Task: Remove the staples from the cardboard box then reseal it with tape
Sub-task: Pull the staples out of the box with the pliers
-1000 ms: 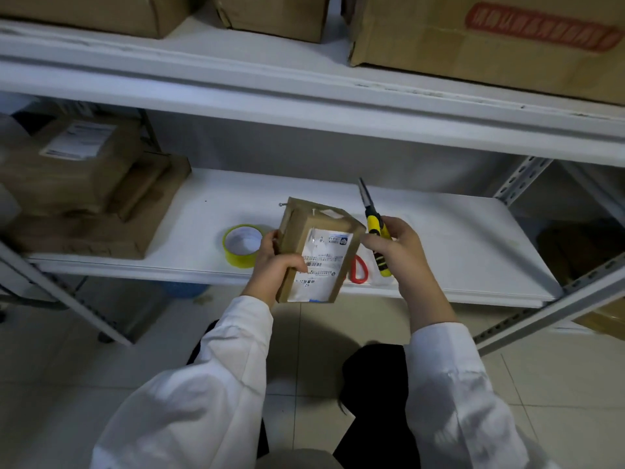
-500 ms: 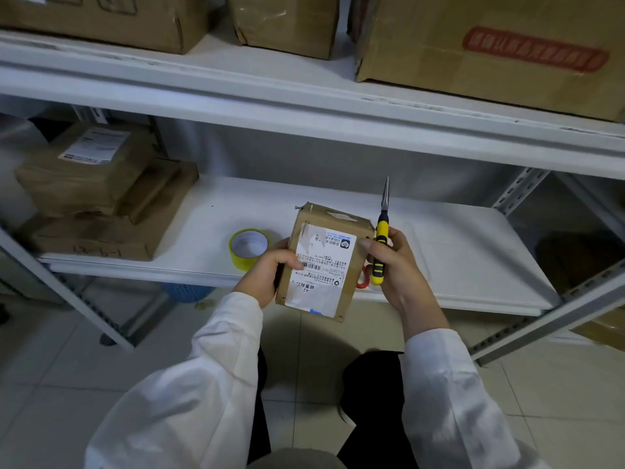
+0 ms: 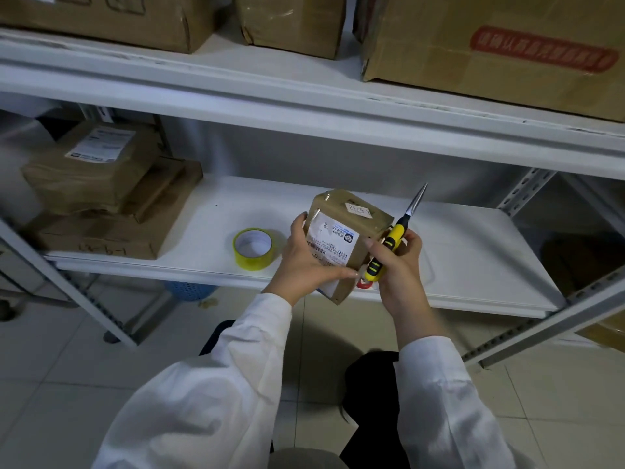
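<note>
A small cardboard box (image 3: 351,228) is held up in front of the lower shelf (image 3: 473,252), over its front edge. It is tilted so that its top face and its labelled front face are turned toward the camera. It is gripped by the left hand (image 3: 304,262): the thumb is laid across the lower front of the box and the fingers (image 3: 297,221) are wrapped up its left side, clamped on the cardboard. A printed shipping label (image 3: 333,247) is seen on the front face and a small handwritten sticker (image 3: 360,210) on the top. Two metal staples (image 3: 327,198) are seen near the top left corner.

A yellow-and-black-handled tool (image 3: 392,240) is held by the right hand (image 3: 400,269), whose fingers are curled tight round the handle. Its pointed metal tip is aimed up and away, just beside the box's right edge and apart from the staples. Whether the tip is made of two closed blades cannot be told.

A roll of yellow tape (image 3: 253,248) is stood flat on the shelf, just left of the left hand. A red object (image 3: 367,285) is partly hidden below the right hand. Brown parcels (image 3: 91,184) are stacked at the left end of the shelf, and larger cartons (image 3: 490,55) are lined along the upper shelf. White sleeves are worn on both arms.
</note>
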`<state>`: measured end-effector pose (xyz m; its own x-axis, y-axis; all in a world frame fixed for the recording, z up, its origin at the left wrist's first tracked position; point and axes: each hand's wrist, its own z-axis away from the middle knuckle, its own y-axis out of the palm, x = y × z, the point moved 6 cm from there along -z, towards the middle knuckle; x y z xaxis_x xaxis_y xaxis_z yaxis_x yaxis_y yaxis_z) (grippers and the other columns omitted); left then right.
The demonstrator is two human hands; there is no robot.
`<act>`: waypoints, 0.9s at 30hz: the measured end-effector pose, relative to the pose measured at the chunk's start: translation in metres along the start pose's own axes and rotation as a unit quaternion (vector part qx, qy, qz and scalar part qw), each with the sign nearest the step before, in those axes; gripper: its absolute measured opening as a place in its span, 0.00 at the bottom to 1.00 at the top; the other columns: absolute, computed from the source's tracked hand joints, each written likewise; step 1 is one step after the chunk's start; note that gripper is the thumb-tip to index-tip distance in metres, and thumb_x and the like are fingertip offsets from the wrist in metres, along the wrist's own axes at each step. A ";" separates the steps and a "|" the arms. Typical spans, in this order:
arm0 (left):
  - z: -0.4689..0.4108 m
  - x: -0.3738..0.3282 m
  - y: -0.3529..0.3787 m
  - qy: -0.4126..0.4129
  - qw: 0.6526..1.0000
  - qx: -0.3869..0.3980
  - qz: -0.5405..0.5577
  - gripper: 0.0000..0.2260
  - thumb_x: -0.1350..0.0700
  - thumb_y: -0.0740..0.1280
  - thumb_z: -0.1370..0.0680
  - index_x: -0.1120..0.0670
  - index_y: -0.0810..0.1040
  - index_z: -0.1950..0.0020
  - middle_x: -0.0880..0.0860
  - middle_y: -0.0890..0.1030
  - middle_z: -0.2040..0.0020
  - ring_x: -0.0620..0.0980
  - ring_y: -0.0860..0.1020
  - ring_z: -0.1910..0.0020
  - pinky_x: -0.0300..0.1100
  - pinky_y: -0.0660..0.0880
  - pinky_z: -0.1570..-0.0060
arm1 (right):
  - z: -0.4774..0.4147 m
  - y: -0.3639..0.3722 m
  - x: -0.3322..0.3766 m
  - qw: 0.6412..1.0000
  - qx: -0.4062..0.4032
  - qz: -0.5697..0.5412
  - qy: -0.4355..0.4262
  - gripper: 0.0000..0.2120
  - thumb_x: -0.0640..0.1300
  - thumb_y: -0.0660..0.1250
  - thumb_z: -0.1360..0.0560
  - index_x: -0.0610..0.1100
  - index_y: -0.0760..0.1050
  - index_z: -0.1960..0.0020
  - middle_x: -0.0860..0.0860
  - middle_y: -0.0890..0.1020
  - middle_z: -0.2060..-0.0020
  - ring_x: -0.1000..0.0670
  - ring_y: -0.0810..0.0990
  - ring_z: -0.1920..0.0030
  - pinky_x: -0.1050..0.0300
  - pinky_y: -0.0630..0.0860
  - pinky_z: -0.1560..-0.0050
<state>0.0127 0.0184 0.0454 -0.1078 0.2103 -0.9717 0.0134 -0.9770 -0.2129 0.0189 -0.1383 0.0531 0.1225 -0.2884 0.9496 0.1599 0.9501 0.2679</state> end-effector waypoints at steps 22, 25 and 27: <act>-0.004 0.013 -0.027 0.055 0.960 -0.146 -0.232 0.55 0.56 0.80 0.41 0.54 0.47 0.25 0.57 0.53 0.26 0.60 0.47 0.25 0.59 0.52 0.27 | 0.015 0.025 0.022 0.946 0.115 0.301 -0.031 0.17 0.36 0.75 0.35 0.43 0.78 0.48 0.51 0.77 0.58 0.58 0.78 0.69 0.69 0.73 0.72; -0.006 0.013 -0.030 0.058 0.960 -0.149 -0.231 0.55 0.58 0.80 0.41 0.55 0.47 0.25 0.58 0.52 0.27 0.61 0.46 0.25 0.59 0.51 0.27 | 0.015 0.025 0.018 0.933 0.121 0.338 -0.023 0.15 0.37 0.75 0.36 0.49 0.79 0.52 0.55 0.77 0.57 0.54 0.77 0.59 0.57 0.76 0.56; -0.008 0.013 -0.032 0.067 0.953 -0.158 -0.249 0.55 0.58 0.80 0.43 0.56 0.48 0.25 0.58 0.55 0.28 0.62 0.50 0.26 0.59 0.54 0.28 | 0.014 0.025 0.017 0.934 0.117 0.337 -0.018 0.15 0.38 0.75 0.37 0.51 0.79 0.53 0.57 0.77 0.57 0.53 0.77 0.55 0.51 0.75 0.50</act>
<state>0.0187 0.0524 0.0386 -0.0520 0.6680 -0.7424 0.2956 -0.6998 -0.6503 0.0117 -0.1174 0.0780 0.0839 0.3851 0.9190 -0.1612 0.9154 -0.3689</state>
